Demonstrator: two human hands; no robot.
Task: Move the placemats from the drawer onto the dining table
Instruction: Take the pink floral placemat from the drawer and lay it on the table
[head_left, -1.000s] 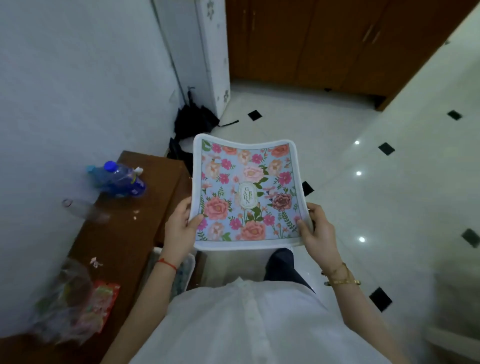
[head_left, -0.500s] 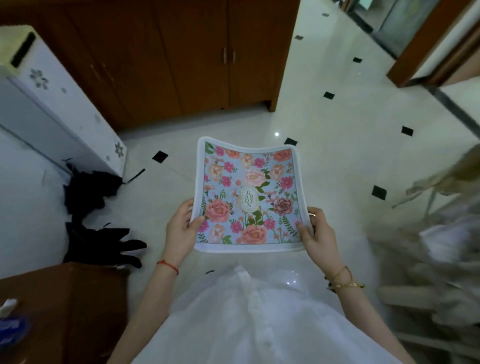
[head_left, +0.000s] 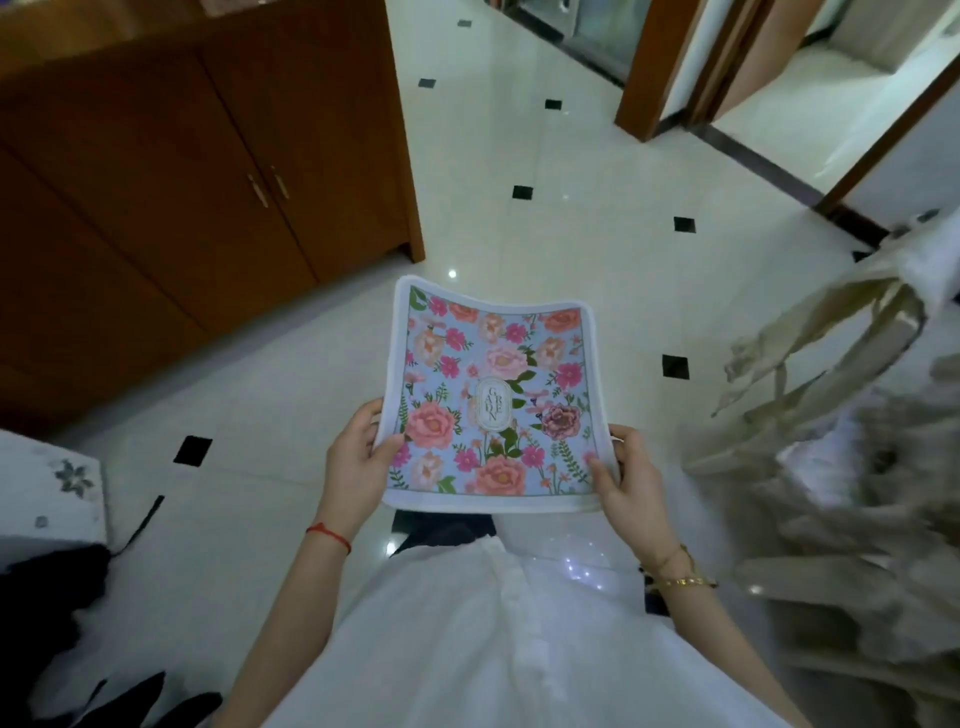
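A square placemat (head_left: 493, 395) with pink and orange flowers on light blue and a white border is held flat in front of my body, above the floor. My left hand (head_left: 356, 457) grips its near left edge, thumb on top. My right hand (head_left: 626, 480) grips its near right corner the same way. The mat sags slightly in the middle. Neither the drawer nor the dining table is in view.
A brown wooden cabinet (head_left: 171, 176) with two doors stands at the left. Pale tiled floor (head_left: 571, 234) runs ahead toward a wooden doorway (head_left: 654, 67). Blurred beige fabric and bags (head_left: 841, 415) hang at the right. A white flowered appliance (head_left: 49, 493) and black items (head_left: 47, 587) sit at the lower left.
The view has swung right: the wooden side table with bottles left the frame, the cabinet and doorway came in. Both hands keep the same grip on the placemat.
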